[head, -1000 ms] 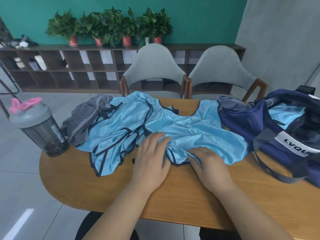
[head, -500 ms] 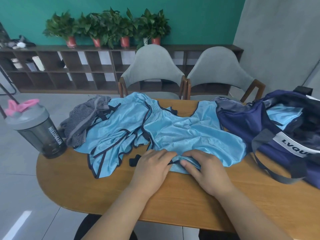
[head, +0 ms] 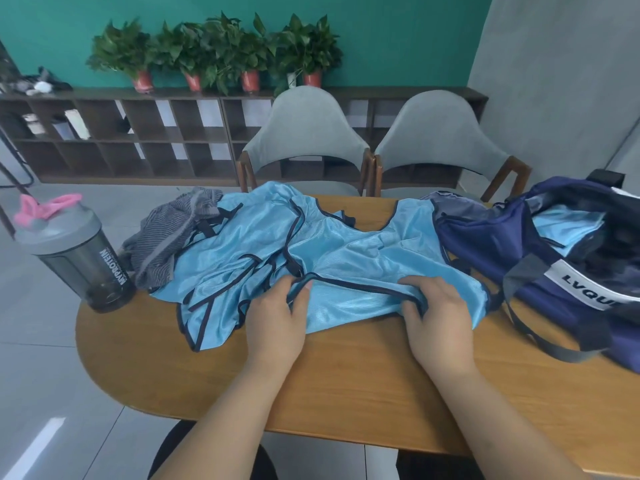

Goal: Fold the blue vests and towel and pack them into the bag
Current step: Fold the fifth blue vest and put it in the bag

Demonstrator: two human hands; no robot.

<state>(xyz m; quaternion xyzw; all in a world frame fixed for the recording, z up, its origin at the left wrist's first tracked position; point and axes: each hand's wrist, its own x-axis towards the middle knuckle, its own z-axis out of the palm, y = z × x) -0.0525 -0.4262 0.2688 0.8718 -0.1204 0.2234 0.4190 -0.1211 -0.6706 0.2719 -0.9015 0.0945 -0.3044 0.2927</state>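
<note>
I see my left hand (head: 277,317) pinching the dark-trimmed hem of the top vest (head: 363,268) between thumb and fingertips, near the middle of the table (head: 346,382) and a little in from its near edge. My right hand (head: 440,317) grips the same hem further right, with the fingers curled round a bunch of the cloth. Between my two hands the hem stands off the wood in a low ridge. The rest of this vest lies spread back toward the far edge, its neckline facing the chairs (head: 304,133).

A heap of vests (head: 235,244) lies crumpled on its left side, dark trim tangled, and I cannot tell how many there are. The towel (head: 166,237), grey and striped, sits bunched at the far left edge, touching that heap.

The bag (head: 502,244), navy with a white band, stands open on the right end of the table, its side against the top vest. A folded vest (head: 561,226) lies inside it. The bag's grey strap (head: 540,344) loops over the wood toward the near edge.

A bottle (head: 76,258) with a grey lid and a pink loop stands upright at the left edge, just beside the towel. The two grey chairs stand behind the far edge, and a low shelf (head: 156,150) topped with potted plants (head: 214,53) runs along the green wall
</note>
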